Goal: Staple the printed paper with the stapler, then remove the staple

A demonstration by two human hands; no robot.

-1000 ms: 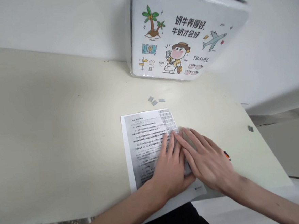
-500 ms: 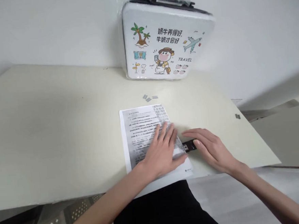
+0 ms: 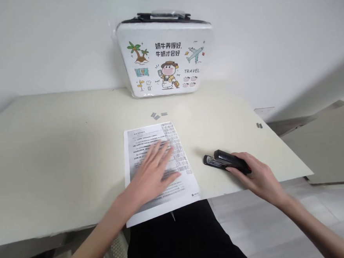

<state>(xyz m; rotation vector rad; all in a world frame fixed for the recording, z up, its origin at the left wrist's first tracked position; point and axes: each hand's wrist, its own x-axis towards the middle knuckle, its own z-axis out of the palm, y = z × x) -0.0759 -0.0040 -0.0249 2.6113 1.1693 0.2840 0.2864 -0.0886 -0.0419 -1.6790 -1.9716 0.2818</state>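
Note:
Printed paper sheets (image 3: 164, 192) lie near the front edge of the pale table, with many staple-like marks along their right side. My left hand (image 3: 151, 173) rests flat on the paper, its fingers spread. To the right of the paper, my right hand (image 3: 256, 174) grips the rear of a black stapler (image 3: 230, 161). The stapler's front points left, its upper arm raised off the base, and it does not touch the paper.
A white case (image 3: 167, 58) with cartoon prints stands against the wall at the table's back. Small grey staple strips (image 3: 158, 115) lie behind the paper, and more strips (image 3: 259, 125) sit near the table's right edge.
The stapler has come away from the paper's right edge and now shows fully, held in my right hand. My left hand remains on the paper. The whole view has shifted.

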